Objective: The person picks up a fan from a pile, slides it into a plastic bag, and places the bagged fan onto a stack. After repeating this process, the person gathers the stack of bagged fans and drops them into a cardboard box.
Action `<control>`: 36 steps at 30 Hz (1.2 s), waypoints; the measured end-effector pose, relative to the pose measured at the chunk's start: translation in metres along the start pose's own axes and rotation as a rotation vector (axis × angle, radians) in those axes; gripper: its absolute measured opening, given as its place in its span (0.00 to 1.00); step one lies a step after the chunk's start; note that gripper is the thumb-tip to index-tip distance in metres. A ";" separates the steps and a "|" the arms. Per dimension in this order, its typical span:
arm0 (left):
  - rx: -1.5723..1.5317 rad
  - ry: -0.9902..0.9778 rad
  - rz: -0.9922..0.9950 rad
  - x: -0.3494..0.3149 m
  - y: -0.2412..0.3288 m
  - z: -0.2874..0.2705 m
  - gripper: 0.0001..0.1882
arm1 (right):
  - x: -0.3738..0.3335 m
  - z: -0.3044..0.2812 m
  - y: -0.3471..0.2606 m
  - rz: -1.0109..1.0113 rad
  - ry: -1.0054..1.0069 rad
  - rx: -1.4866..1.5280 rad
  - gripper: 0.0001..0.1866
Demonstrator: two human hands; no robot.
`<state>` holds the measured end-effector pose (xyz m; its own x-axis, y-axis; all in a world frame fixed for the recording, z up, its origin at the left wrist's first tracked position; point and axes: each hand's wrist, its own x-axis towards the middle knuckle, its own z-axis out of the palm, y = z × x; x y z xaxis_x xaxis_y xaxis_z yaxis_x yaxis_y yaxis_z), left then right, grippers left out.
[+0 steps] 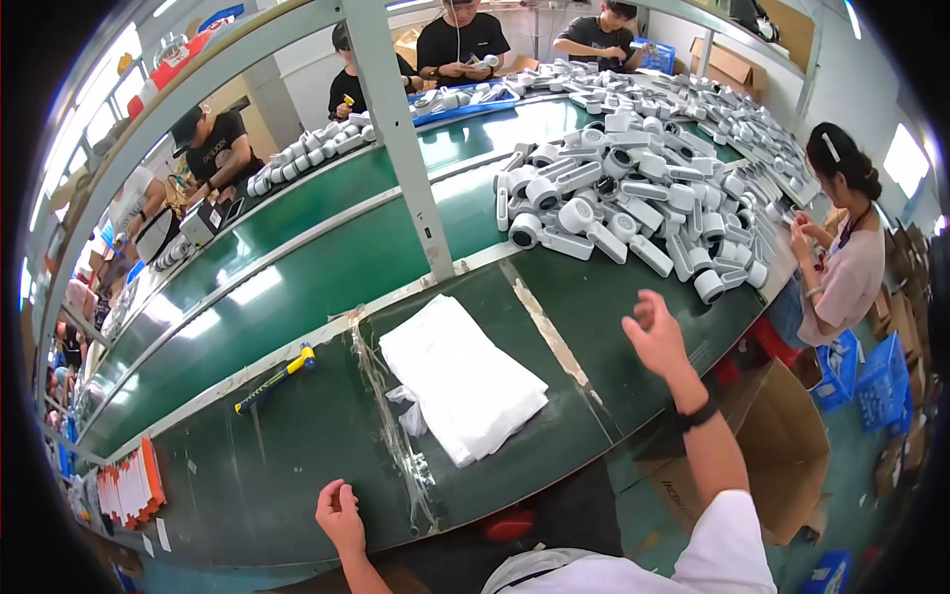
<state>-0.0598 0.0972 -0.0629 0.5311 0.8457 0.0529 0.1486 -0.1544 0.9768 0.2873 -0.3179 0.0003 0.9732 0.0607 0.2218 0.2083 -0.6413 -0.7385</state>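
Note:
My right hand (655,335) reaches over the green workbench (297,475) with its fingers apart and nothing in them. It is nearest to a big heap of white and grey plastic devices (618,188), each with a round head and a flat arm, but does not touch them. Close to the bench's front edge, my left hand (341,513) is loosely curled, and no object shows in it. Between the hands lies a stack of thin white bags or sheets (460,381), with a crumpled clear plastic scrap (411,416) at its left side. Left of the stack rests a yellow and black hammer (277,378).
A metal post (406,148) rises behind the bench. Orange-edged cards (134,485) stand at the far left. An open cardboard box (772,445) and blue crates (881,381) are on the floor at right. One person (841,238) sits at right; several work across the belts.

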 end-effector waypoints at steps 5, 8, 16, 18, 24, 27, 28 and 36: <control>0.000 0.005 0.000 0.005 -0.002 0.004 0.06 | 0.106 0.051 0.048 -0.282 0.229 -0.350 0.32; -0.010 0.033 -0.006 0.004 -0.002 0.002 0.05 | 0.140 0.069 0.035 -0.185 0.119 -0.425 0.32; -0.012 0.050 0.005 0.003 -0.003 0.003 0.05 | 0.156 0.088 0.036 -0.126 0.142 -0.715 0.24; -0.024 0.056 -0.003 0.004 -0.003 0.003 0.05 | 0.156 0.084 0.042 -0.102 0.143 -0.724 0.21; -0.084 0.034 -0.020 0.007 -0.004 0.002 0.05 | 0.112 0.053 0.023 -0.162 0.185 -0.364 0.23; 0.090 -0.034 -0.072 0.012 0.016 0.011 0.05 | 0.063 0.024 0.004 0.001 -0.071 0.480 0.24; 0.076 -0.069 -0.014 0.014 0.022 0.015 0.05 | 0.039 0.016 -0.007 0.041 -0.099 0.684 0.24; 0.397 -0.650 0.845 -0.020 0.126 0.153 0.12 | -0.115 0.008 -0.055 0.282 -0.291 1.330 0.31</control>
<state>0.0754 -0.0173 0.0270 0.9016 -0.0131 0.4324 -0.2700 -0.7981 0.5387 0.1650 -0.2841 0.0103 0.9483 0.3131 -0.0525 -0.2211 0.5329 -0.8168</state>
